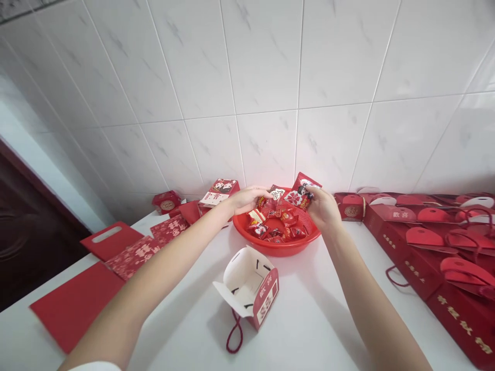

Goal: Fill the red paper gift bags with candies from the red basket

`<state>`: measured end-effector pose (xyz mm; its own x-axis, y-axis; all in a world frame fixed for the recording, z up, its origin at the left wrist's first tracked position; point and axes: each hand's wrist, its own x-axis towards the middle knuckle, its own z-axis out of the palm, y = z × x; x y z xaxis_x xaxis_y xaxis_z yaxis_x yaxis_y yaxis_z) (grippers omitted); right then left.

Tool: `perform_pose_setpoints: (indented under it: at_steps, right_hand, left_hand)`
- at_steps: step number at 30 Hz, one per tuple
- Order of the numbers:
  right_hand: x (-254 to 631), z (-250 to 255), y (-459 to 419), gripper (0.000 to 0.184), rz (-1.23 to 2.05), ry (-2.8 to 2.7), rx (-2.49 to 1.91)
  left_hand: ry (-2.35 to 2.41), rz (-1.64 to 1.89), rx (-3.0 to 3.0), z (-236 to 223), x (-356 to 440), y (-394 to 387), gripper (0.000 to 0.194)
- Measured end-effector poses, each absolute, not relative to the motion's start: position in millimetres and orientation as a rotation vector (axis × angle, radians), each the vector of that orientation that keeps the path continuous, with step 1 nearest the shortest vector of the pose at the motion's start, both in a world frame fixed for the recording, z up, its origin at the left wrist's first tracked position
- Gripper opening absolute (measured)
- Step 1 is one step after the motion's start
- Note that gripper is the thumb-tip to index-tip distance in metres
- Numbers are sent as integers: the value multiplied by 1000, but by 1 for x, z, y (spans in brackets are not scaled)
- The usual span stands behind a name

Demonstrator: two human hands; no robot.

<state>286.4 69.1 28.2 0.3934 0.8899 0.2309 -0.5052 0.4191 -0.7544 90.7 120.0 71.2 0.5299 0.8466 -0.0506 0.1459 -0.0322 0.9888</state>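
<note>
A red plastic bowl (278, 248) full of red-wrapped sweets (275, 225) sits near the tiled wall. My left hand (247, 199) reaches over its left rim, fingers closed on a small sweet packet. My right hand (325, 207) is above the bowl's right side, pinching a red sweet packet (303, 191) with a cartoon print. An open red gift box (251, 286) with white inside, flaps up and a cord handle stands empty on the white table (309, 330), just in front of the bowl.
Flat red folded boxes (116, 257) lie at the left. A red printed box (218, 193) and a small round-marked box (167, 202) stand by the wall. Several assembled red gift boxes (425, 237) fill the right side. A dark doorway is at far left.
</note>
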Motion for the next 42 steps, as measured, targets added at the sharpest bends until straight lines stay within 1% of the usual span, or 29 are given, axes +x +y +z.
perform_pose_setpoints:
  at_steps: [3, 7, 8, 10, 14, 17, 20, 22, 26, 28, 31, 33, 36, 38, 39, 42]
  right_hand:
    - [276, 49, 44, 15, 1089, -700, -588]
    - [265, 69, 12, 15, 1110, -838, -556]
    - [262, 71, 5, 16, 1106, -871, -552]
    - [259, 75, -5, 18, 1096, -934, -542]
    - [251, 78, -18, 19, 1070, -1028, -536]
    - [247, 77, -24, 16, 1040, -1071, -539]
    - [246, 74, -27, 12, 980, -1161, -547]
    - [246, 71, -29, 12, 930, -1247, -554]
    - [241, 69, -34, 15, 968, -1362, -589]
    - [234, 68, -37, 18, 1036, -1420, -604]
    - [222, 63, -37, 20, 1062, -1578, -639]
    - [215, 58, -35, 16, 1013, -1743, -707]
    - [211, 48, -30, 9, 847, -2024, -920]
    - [211, 44, -28, 8, 713, -2139, -1048]
    - [212, 43, -27, 8, 669, -2169, -1085]
    - [214, 43, -27, 13, 654, -2213, -1117]
  left_hand:
    - [872, 670, 1531, 83, 69, 87, 18]
    - [842, 517, 1857, 89, 42, 42, 6]
    - [837, 441, 1958, 90, 36, 32, 8]
    - [858, 323, 2139, 88, 27, 14, 16]
    - [941, 285, 2272, 81, 21, -4, 47]
    - [916, 224, 2152, 76, 22, -7, 53]
    - [841, 180, 2079, 73, 23, -10, 54]
    - [835, 197, 2166, 72, 21, -13, 52]
    - [968, 252, 2470, 66, 9, -20, 33]
    - [1033, 219, 2508, 59, -1, -21, 29]
    - [1047, 178, 2388, 45, -14, -19, 42]
    - [981, 205, 2274, 36, -20, -17, 50]
    - [933, 206, 2189, 27, -24, -15, 53]
    - [966, 159, 2189, 25, -24, -15, 54]
    - [987, 141, 2192, 25, -25, -16, 57]
    - [1036, 132, 2184, 24, -27, -17, 82]
